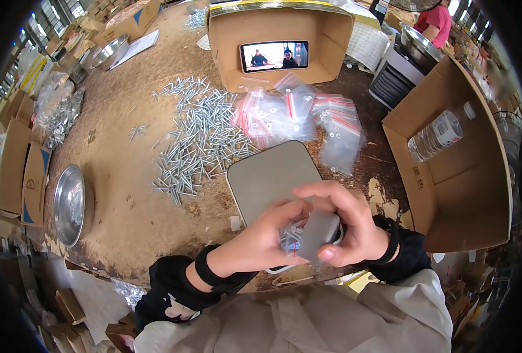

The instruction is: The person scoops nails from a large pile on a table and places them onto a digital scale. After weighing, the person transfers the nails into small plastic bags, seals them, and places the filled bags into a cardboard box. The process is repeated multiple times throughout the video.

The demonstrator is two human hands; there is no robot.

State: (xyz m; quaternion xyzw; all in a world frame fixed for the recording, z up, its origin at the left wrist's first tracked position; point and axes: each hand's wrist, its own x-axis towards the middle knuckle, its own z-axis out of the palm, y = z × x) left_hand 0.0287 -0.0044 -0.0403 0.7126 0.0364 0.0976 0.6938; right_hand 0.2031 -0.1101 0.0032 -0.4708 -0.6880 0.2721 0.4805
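Low over the near part of the table, my two hands are close together. My left hand [264, 238] is closed around a small clear bag of screws [291, 236]. With curved fingers, my right hand [355, 226] grips a small grey block-shaped object [319, 234] right beside the bag; its exact kind is unclear. Under and beyond the hands lies a flat grey scale-like plate [272, 173] with rounded corners. A loose heap of silver screws [205, 135] spreads to its upper left. Clear zip bags [284, 112] with red strips, some holding small white rings, lie past the plate.
A phone [274, 56] stands inside an open cardboard box [337, 35] at the back. On the right is another open box [449, 200] with a plastic bottle [436, 136]. A metal bowl [69, 206] sits at the left edge. A person in pink [434, 22] is far right.
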